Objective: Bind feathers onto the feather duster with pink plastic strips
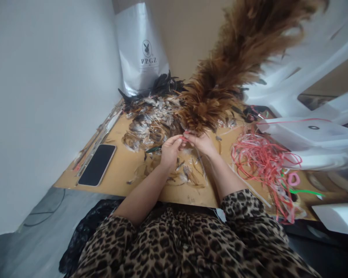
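Observation:
My left hand is closed, its thumb and fingers pinched on a short piece of red strip. Close beside it, my right hand also pinches the red strip, right at the lower end of a long brown feather duster. The duster slants up and away to the right. Whether my right fingers also grip its stem is hidden. Just beyond my left hand lies a pile of loose brown and white feathers, with black feathers behind it. A few stray feathers lie under my wrists.
A phone lies at the left of the wooden table, near thin sticks. A white printed bag stands at the back. To the right are a tangle of red strips and a white plastic container.

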The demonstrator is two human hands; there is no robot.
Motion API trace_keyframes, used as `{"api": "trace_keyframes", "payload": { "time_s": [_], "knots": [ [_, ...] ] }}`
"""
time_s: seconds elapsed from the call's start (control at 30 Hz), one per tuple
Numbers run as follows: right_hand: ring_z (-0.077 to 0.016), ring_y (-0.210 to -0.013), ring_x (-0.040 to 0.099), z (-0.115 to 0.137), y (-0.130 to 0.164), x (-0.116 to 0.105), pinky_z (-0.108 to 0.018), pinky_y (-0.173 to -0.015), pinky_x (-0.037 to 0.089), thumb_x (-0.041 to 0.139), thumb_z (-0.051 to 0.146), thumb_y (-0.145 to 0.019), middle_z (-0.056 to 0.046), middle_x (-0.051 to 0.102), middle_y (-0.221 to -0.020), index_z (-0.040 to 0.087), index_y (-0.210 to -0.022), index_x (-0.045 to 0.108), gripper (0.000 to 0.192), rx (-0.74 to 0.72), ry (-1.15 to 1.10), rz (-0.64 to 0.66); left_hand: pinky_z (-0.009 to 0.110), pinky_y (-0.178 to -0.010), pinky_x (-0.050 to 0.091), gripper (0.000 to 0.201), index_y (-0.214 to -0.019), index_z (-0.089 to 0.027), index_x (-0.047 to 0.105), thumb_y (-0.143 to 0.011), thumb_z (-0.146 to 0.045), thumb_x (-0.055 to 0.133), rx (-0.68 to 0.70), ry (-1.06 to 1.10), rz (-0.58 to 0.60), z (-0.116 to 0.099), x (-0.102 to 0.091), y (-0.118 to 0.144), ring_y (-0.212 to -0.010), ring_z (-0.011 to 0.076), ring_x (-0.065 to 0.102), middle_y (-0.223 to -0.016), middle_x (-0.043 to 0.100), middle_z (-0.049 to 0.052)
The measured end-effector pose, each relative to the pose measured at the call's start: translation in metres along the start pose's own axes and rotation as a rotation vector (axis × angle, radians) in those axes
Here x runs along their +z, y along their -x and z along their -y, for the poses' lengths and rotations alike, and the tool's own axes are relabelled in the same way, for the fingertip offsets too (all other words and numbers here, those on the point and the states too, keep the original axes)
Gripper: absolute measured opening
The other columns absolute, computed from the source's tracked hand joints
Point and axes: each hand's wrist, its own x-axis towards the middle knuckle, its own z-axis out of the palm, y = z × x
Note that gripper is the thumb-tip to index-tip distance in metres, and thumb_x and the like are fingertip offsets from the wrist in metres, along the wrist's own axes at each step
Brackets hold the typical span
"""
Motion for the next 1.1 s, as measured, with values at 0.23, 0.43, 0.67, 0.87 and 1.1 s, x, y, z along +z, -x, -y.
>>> {"api": "trace_keyframes", "payload": {
  "time_s": [0.23, 0.43, 0.67, 0.87, 1.1],
  "knots": [
    [-0.0051, -0.041, 0.033, 0.009, 0.004, 0.002, -0.021, -0.042, 0.023, 0.070, 0.048, -0.064, 0.005, 0.044, -0.045, 0.015, -0.067, 0.060, 0.035, 0.047, -0.036, 0.054, 0.022, -0.055, 0.044, 0.018, -0.078, -0.016, 0.063, -0.068, -0.030, 0.070, 0.188, -0.206, -0.051, 0.000, 0.003, 0.002, -0.058, 0.0097, 0.059, -0.066, 0.065, 0.001],
    [-0.0052, -0.040, 0.035, 0.004, 0.004, 0.001, -0.021, -0.042, 0.026, 0.071, 0.045, -0.064, 0.005, 0.045, -0.045, 0.015, -0.066, 0.057, 0.033, 0.032, -0.113, 0.076, 0.019, -0.052, 0.041, 0.021, -0.079, -0.016, 0.055, -0.070, -0.030, 0.068, -0.031, 0.047, 0.034, 0.001, 0.003, 0.004, -0.056, 0.0085, 0.058, -0.069, 0.064, 0.001],
    [-0.0064, -0.046, 0.042, -0.008, 0.000, -0.009, -0.022, -0.047, 0.032, 0.075, 0.044, -0.062, 0.004, 0.051, -0.051, 0.015, -0.071, 0.061, 0.033, 0.054, -0.101, 0.139, 0.016, -0.048, 0.037, 0.008, -0.077, -0.012, 0.054, -0.075, -0.016, 0.062, -0.422, 0.232, 0.124, -0.009, 0.000, 0.002, -0.053, 0.0068, 0.052, -0.065, 0.057, 0.001],
    [-0.0062, -0.048, 0.042, -0.008, 0.000, -0.011, -0.022, -0.050, 0.033, 0.074, 0.046, -0.062, 0.003, 0.053, -0.053, 0.014, -0.072, 0.066, 0.034, 0.060, -0.001, 0.140, 0.013, -0.039, 0.023, 0.006, -0.075, -0.013, 0.051, -0.077, -0.010, 0.056, -0.436, 0.336, 0.132, -0.013, 0.001, 0.003, -0.046, 0.0041, 0.039, -0.058, 0.046, -0.002],
    [-0.0089, -0.056, 0.051, -0.005, 0.002, -0.007, -0.023, -0.059, 0.041, 0.071, 0.045, -0.066, 0.001, 0.060, -0.062, 0.015, -0.085, 0.069, 0.035, 0.015, -0.017, 0.172, 0.016, -0.041, 0.021, 0.011, -0.074, -0.016, 0.046, -0.077, -0.015, 0.056, -0.152, 0.208, 0.012, -0.015, 0.005, 0.006, -0.044, 0.0046, 0.035, -0.054, 0.043, -0.004]
  ]
}}
